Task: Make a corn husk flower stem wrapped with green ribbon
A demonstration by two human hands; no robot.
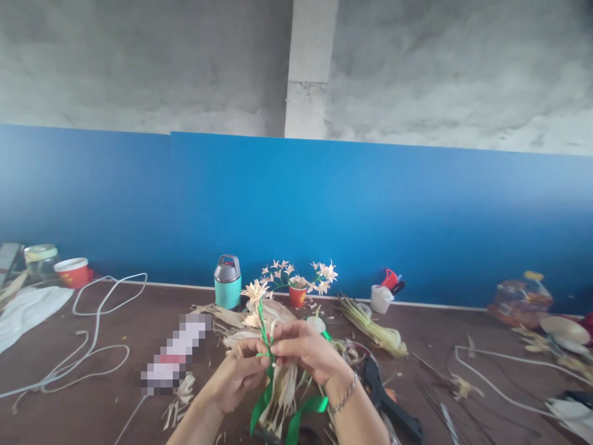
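My left hand (241, 374) pinches the lower part of a flower stem (262, 318) wrapped in green ribbon. Pale, dried-husk blossoms (254, 292) top the stem, which stands nearly upright. On the same stem, from the other side, my right hand (308, 347) is closed with thumb and fingers. Shiny green ribbon (306, 413) trails below both hands in loose loops. Beneath them lies a bundle of pale husk strips (281, 395). Behind the hands, finished-looking husk flowers (324, 272) on green stems stand in a red paper cup (298, 295).
A teal flask (227, 284) stands behind to the left. At right lie a black glue gun (389, 402) and a bundle of greenish stalks (375, 327). White cable (97, 321) loops over the brown table's left side. A blue panel (370, 210) borders the table's back.
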